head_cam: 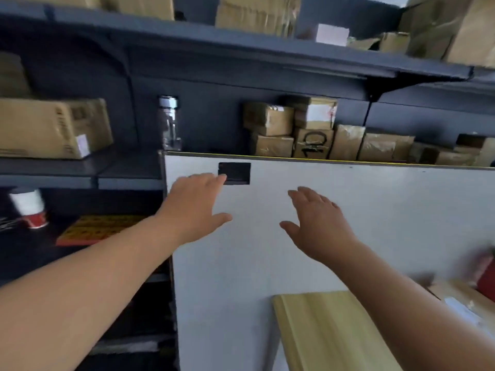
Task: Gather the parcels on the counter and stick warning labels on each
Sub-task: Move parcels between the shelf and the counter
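Head-worn camera looks forward and down, close over the white counter [375, 210].

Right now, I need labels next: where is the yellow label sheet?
In the head view, the yellow label sheet lies flat on the dark counter at left, just right of the red-and-white paper cup.

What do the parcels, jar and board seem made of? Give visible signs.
Parcels: probably brown cardboard, with glossy tape across the faces.
Jar: clear glass or plastic, see-through, with a shiny metal-look cap.
Board: pale wood or laminate, matte, with faint grain lines.
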A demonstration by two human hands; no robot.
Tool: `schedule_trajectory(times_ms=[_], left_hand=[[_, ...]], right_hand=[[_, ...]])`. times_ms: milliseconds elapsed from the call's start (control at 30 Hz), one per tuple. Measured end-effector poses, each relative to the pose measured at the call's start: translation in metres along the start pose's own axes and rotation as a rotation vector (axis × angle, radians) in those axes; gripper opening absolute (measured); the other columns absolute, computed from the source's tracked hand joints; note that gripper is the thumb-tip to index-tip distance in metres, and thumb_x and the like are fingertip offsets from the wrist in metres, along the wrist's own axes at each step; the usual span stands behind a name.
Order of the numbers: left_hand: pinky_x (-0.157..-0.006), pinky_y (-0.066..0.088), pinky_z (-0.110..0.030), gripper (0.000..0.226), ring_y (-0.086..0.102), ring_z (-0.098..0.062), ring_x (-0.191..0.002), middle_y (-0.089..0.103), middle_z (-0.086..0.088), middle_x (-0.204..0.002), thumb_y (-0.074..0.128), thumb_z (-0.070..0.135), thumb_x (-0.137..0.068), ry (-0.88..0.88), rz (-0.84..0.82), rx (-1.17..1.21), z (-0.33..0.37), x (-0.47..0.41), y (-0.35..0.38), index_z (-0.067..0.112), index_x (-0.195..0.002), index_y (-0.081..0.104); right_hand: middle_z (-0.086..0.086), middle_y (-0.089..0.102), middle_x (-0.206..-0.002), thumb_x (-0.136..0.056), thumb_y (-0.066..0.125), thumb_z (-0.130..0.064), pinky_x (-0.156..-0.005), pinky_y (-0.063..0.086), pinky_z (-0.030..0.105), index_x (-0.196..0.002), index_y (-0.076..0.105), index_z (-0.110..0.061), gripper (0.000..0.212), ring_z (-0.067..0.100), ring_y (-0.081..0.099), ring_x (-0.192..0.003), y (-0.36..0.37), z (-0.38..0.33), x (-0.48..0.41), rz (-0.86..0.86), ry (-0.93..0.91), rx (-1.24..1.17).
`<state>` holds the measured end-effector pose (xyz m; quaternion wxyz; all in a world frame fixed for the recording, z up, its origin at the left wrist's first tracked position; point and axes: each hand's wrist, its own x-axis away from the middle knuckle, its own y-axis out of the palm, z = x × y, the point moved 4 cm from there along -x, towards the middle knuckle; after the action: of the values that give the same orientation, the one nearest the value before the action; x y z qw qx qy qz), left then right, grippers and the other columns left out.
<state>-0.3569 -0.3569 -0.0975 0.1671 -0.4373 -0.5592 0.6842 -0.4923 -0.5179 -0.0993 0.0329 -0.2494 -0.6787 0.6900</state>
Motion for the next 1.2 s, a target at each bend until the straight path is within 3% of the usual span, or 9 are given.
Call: schedule_trajectory(times_ms=[233,467,633,767,867,1033,1200], left_hand=[[-0.111,0.03,-0.041,0.084,0.034,-0.021,-0.136,0.037,0.0,-0.149,0.054,0.061,-0.083,-0.14,0.137,-0.105,-0.169,0.091,-0.095,0.019,-0.149,0.022],[-0.112,0.03,-0.042,0.084,0.032,-0.02,-0.137,0.035,-0.001,-0.15,0.057,0.059,-0.082,-0.3,0.193,-0.135,-0.303,0.149,-0.147,0.019,-0.148,0.023],[-0.111,0.031,-0.041,0.086,0.032,-0.02,-0.137,0.033,-0.001,-0.151,0.057,0.059,-0.083,-0.398,0.235,-0.117,-0.374,0.151,-0.162,0.018,-0.149,0.021],[-0.109,0.035,-0.042,0.088,0.033,-0.024,-0.137,0.031,-0.003,-0.151,0.059,0.058,-0.082,-0.524,0.286,-0.082,-0.43,0.136,-0.163,0.017,-0.15,0.019],[-0.107,0.036,-0.042,0.088,0.033,-0.026,-0.136,0.031,-0.006,-0.151,0.06,0.055,-0.083,-0.62,0.323,-0.075,-0.469,0.116,-0.16,0.017,-0.15,0.017],[-0.098,0.043,-0.041,0.082,0.042,-0.027,-0.127,0.04,-0.007,-0.142,0.064,0.052,-0.081,-0.747,0.376,-0.01,-0.524,0.08,-0.145,0.02,-0.146,0.026],[-0.092,0.048,-0.038,0.073,0.05,-0.026,-0.119,0.049,-0.006,-0.135,0.067,0.046,-0.081,-0.814,0.394,0.11,-0.566,0.05,-0.122,0.022,-0.141,0.033]], right_hand=[[-0.001,0.036,-0.151,-0.092,0.054,-0.046,-0.111,0.033,0.041,-0.146,0.031,-0.023,0.063,0.023,0.036,-0.136,-0.037,-0.198,-0.028,0.106,-0.189,-0.045],[0.001,0.037,-0.149,-0.092,0.054,-0.045,-0.107,0.037,0.041,-0.146,0.029,-0.019,0.065,0.026,0.038,-0.133,-0.045,-0.336,-0.062,0.118,-0.245,-0.123],[0.0,0.031,-0.152,-0.093,0.053,-0.045,-0.107,0.037,0.041,-0.149,0.024,-0.021,0.068,0.025,0.036,-0.135,-0.047,-0.403,-0.106,0.094,-0.279,-0.205],[0.002,0.038,-0.147,-0.092,0.055,-0.043,-0.101,0.04,0.039,-0.146,0.03,-0.019,0.064,0.026,0.041,-0.129,-0.045,-0.446,-0.153,0.114,-0.341,-0.26],[0.004,0.032,-0.151,-0.093,0.053,-0.043,-0.105,0.038,0.04,-0.149,0.024,-0.019,0.068,0.027,0.037,-0.133,-0.038,-0.477,-0.197,0.146,-0.416,-0.285],[0.006,0.026,-0.155,-0.093,0.055,-0.041,-0.107,0.034,0.038,-0.151,0.017,-0.02,0.073,0.025,0.033,-0.137,-0.026,-0.527,-0.27,0.169,-0.526,-0.403],[0.008,0.029,-0.152,-0.092,0.059,-0.038,-0.102,0.04,0.036,-0.151,0.015,-0.02,0.076,0.026,0.04,-0.133,-0.011,-0.569,-0.328,0.158,-0.563,-0.513]])
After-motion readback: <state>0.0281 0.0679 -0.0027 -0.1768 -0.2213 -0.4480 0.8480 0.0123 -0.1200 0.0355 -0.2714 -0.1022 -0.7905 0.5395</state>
